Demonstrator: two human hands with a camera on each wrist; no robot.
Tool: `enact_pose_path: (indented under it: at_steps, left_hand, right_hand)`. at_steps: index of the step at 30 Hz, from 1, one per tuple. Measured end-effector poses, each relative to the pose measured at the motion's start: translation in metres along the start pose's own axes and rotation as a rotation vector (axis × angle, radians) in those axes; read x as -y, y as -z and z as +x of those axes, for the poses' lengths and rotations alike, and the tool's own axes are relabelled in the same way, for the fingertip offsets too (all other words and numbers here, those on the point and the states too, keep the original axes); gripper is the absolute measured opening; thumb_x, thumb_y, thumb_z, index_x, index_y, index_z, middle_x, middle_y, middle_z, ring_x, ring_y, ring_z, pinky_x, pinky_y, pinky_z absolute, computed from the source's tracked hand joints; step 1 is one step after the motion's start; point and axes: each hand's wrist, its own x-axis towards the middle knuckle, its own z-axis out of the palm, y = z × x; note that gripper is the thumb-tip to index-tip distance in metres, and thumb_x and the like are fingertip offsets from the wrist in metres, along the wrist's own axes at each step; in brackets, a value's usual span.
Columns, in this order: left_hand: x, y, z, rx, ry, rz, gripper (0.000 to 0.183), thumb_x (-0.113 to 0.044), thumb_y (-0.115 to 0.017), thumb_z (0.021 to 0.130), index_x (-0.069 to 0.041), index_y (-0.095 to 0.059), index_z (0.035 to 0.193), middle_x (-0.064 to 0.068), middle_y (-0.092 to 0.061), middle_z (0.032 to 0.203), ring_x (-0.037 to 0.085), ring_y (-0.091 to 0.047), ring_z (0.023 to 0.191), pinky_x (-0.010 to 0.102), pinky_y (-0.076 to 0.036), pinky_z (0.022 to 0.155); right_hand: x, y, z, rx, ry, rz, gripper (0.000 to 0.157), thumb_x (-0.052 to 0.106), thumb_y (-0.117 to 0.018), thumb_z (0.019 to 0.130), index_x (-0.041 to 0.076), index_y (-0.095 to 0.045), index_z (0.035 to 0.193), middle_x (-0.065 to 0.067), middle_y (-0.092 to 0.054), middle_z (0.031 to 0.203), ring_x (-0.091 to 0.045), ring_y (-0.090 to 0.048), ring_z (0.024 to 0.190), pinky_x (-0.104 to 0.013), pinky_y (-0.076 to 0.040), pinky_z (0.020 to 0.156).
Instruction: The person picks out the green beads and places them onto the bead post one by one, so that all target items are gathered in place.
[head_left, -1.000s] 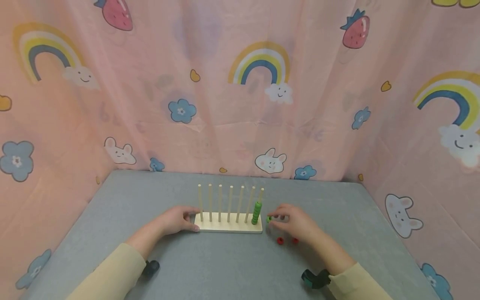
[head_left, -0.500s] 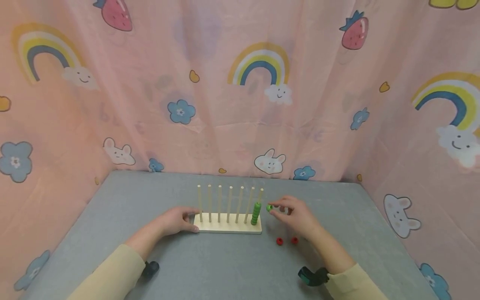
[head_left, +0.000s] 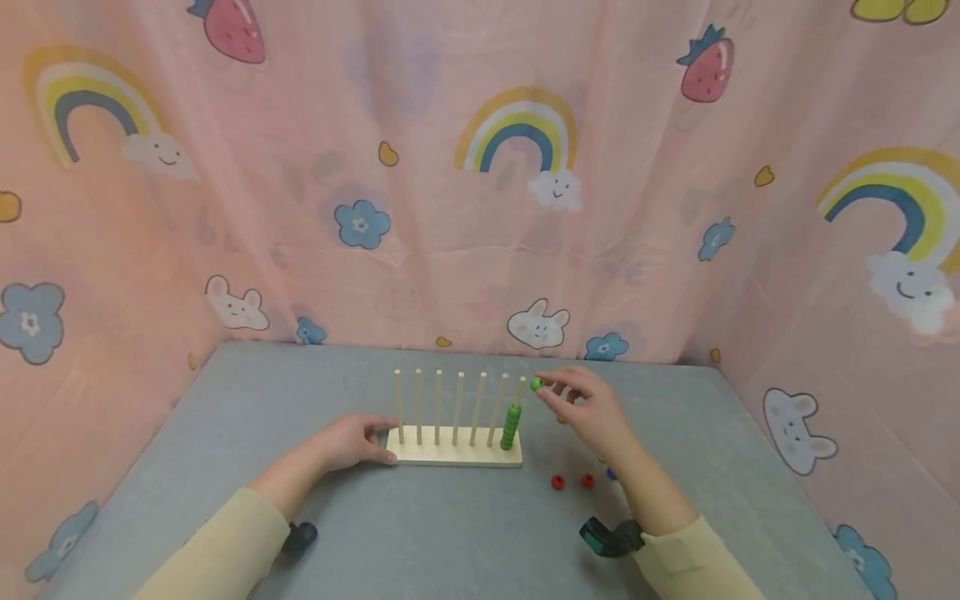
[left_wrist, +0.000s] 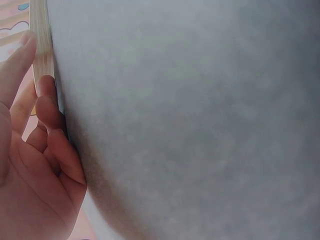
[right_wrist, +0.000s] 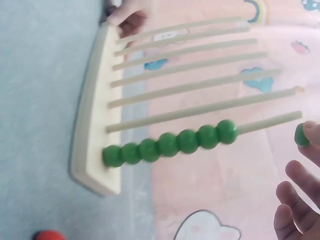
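A pale wooden base bears a row of several upright pegs. Green beads are stacked on its rightmost peg, whose top part is bare. At the base's left end, my left hand holds it between thumb and fingers; the wood's edge also shows in the left wrist view. My right hand pinches one green bead between thumb and fingertip. That bead is just right of the rightmost peg's tip, apart from it; the right wrist view shows the gap beside the peg.
Two red beads, a nearer-left one and another, lie right of the base. A blue bead and an orange bead are partly hidden by the right arm and hand. A patterned pink curtain stands behind the grey table.
My right hand has lifted the green bead from near the table up to the height of the peg's tip. The left hand has stayed on the base.
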Motion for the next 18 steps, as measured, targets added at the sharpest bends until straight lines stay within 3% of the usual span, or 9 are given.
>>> enact_pose_path:
  at_steps: [4, 11, 18]
  left_hand:
    - [0.0003, -0.0004, 0.0008, -0.004, 0.003, 0.004, 0.06, -0.026, -0.084, 0.079, -0.01, -0.063, 0.133, 0.001, -0.053, 0.072, 0.015, -0.045, 0.064, 0.032, -0.035, 0.06]
    - [0.0017, -0.0019, 0.002, -0.006, 0.002, -0.012, 0.06, -0.024, -0.085, 0.079, -0.01, -0.063, 0.133, 0.001, -0.053, 0.072, 0.014, -0.045, 0.063, 0.032, -0.034, 0.059]
    - [0.0024, -0.0019, 0.0025, -0.008, -0.003, -0.011, 0.06, -0.024, -0.085, 0.079, -0.01, -0.063, 0.133, 0.001, -0.053, 0.072, 0.014, -0.046, 0.064, 0.032, -0.035, 0.06]
  right_hand:
    - [0.0063, 0.0013, 0.0038, -0.027, 0.033, 0.015, 0.026, 0.024, -0.071, 0.094, 0.015, -0.073, 0.118, 0.002, -0.065, 0.104, -0.016, -0.055, 0.089, -0.035, -0.051, 0.074]
    - [0.01, 0.0005, 0.0063, -0.024, 0.056, 0.034, 0.028, 0.023, -0.072, 0.093, 0.01, -0.073, 0.118, -0.002, -0.066, 0.108, -0.016, -0.055, 0.089, -0.03, -0.049, 0.074]
    - [0.0112, -0.0012, 0.0088, 0.009, 0.048, 0.017, 0.026, 0.025, -0.072, 0.093, 0.014, -0.074, 0.116, -0.002, -0.066, 0.106, -0.021, -0.057, 0.091, -0.034, -0.05, 0.073]
